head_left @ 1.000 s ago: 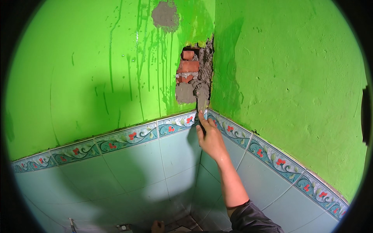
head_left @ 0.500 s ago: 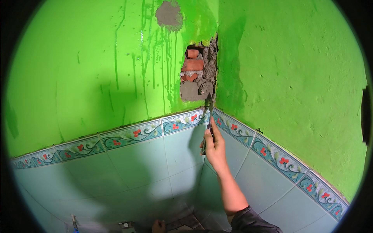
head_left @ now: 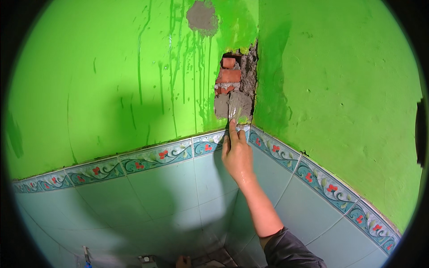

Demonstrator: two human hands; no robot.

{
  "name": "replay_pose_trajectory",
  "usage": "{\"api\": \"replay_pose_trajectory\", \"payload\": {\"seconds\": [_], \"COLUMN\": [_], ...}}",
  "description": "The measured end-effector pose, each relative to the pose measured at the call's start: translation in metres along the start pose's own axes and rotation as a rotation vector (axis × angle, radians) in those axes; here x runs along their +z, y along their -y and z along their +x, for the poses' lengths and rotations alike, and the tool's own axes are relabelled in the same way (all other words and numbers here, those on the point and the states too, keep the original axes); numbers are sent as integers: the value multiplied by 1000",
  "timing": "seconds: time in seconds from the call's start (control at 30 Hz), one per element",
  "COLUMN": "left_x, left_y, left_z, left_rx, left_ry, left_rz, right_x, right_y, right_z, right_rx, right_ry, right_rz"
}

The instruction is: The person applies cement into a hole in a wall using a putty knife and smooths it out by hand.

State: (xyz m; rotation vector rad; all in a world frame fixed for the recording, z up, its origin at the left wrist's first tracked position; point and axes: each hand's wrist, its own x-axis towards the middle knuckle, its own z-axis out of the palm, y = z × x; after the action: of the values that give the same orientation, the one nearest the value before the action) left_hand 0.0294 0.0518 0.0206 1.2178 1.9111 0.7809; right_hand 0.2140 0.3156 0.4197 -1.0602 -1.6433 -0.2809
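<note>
My right hand (head_left: 237,149) grips a flat putty-knife-like tool (head_left: 235,109), its blade laid against wet grey mortar (head_left: 221,107) at the bottom of a broken patch in the wall corner. Red bricks (head_left: 229,76) show in the patch's upper part, with rough dark grey render (head_left: 251,67) along the corner. My left hand (head_left: 182,262) seems to be the small skin-coloured shape at the lower edge; its fingers are too small and shaded to read.
Bright green walls (head_left: 339,98) meet above pale blue tiles (head_left: 165,187) with a floral border (head_left: 156,156). A round grey patch (head_left: 202,18) is higher on the left wall. A blue-handled object (head_left: 87,261) and a small fitting (head_left: 145,260) sit at the lower edge.
The tool swung edge-on, dipped below the patch, and is now raised flat on the mortar again, slightly left within it. The whole view has shifted, moving the scene rightward.
</note>
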Motion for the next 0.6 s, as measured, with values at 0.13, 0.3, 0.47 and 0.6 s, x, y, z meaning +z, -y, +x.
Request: {"api": "replay_pose_trajectory", "payload": {"seconds": [0.13,0.3,0.47,0.6], "left_x": [1,-12,-15,-10], "left_y": [2,-12,-13,1], "left_z": [-3,-8,-10,-8], "left_rx": [-126,-109,-33,-77], "left_ry": [66,89,41,45], "left_rz": [-46,-50,-27,-22], "right_x": [-13,-25,-24,-31], "right_y": [-9,-23,-26,-23], "right_z": [2,-1,-4,-6], "right_rx": [-39,-64,-43,76], "right_ry": [68,89,79,146], "right_rz": [-89,-139,-121,-18]}}
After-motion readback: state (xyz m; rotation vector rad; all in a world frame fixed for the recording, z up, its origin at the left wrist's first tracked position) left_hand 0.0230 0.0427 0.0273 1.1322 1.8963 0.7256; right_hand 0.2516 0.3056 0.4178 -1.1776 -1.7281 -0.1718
